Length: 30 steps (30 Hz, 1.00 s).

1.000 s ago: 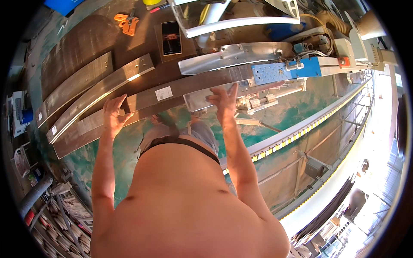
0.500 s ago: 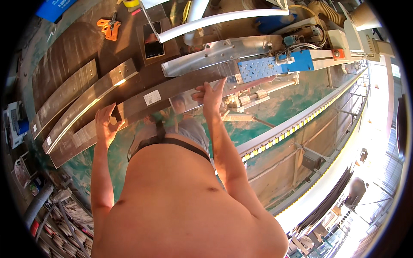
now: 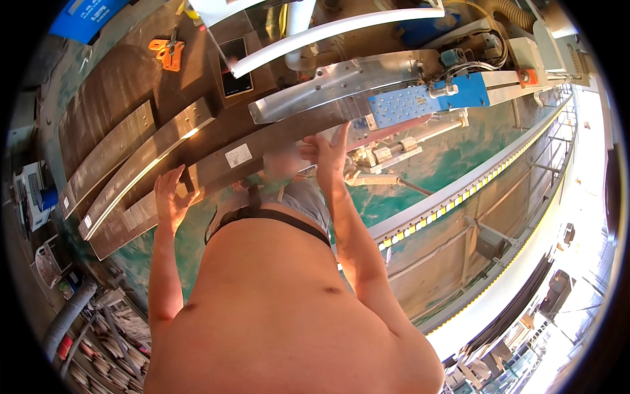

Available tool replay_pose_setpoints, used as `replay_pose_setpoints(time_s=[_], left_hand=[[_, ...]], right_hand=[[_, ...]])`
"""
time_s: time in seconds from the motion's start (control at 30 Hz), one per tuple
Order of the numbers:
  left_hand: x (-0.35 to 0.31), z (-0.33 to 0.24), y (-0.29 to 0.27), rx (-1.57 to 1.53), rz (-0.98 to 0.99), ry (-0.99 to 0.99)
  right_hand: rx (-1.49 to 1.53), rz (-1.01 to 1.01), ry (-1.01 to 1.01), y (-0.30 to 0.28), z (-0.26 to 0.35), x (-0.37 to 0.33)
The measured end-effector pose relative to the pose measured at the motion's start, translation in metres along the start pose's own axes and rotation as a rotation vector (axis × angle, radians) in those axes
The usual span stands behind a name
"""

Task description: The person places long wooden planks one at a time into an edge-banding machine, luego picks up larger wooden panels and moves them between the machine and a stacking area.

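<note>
A long dark brown board with a white label lies across in front of me, its right part by the blue perforated plate of a machine. At the board's left end, my left hand is curled round the corner, thumb on the near side. My right hand grips the near edge further right, one finger stretched up along the surface and the others bent. A shiny metal guide runs along the board's far side. The undersides of both grips are hidden.
Two curved brown pieces rest on the brown worktop at left. Beyond them are an orange clamp and a dark phone-like device. A white bar hangs over the work. A rail with yellow blocks runs at right.
The whole view has shifted slightly right and down. Both hands keep about the same places on the board, which shows no clear movement against the machine.
</note>
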<state>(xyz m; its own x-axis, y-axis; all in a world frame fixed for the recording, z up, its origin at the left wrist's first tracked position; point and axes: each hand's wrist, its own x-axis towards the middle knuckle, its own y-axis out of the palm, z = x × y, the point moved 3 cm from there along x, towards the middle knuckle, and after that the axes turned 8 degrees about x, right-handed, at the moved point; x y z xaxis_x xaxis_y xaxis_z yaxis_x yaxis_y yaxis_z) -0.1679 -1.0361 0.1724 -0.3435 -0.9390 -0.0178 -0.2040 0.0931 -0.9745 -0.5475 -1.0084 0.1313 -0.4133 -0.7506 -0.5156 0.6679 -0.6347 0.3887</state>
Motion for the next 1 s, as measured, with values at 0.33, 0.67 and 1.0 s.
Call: replay_pose_setpoints(time_s=[0.33, 0.67, 1.0], left_hand=[[0.007, 0.0, -0.003, -0.016, 0.084, 0.021], [-0.039, 0.061, -0.005, 0.054, 0.171, -0.052], [-0.007, 0.027, 0.012, -0.252, 0.07, 0.081]], right_hand=[[0.026, 0.054, 0.051, -0.047, 0.036, 0.036], [0.062, 0.072, -0.013, -0.111, 0.094, 0.089], [0.056, 0.027, -0.199, -0.149, 0.14, 0.123]])
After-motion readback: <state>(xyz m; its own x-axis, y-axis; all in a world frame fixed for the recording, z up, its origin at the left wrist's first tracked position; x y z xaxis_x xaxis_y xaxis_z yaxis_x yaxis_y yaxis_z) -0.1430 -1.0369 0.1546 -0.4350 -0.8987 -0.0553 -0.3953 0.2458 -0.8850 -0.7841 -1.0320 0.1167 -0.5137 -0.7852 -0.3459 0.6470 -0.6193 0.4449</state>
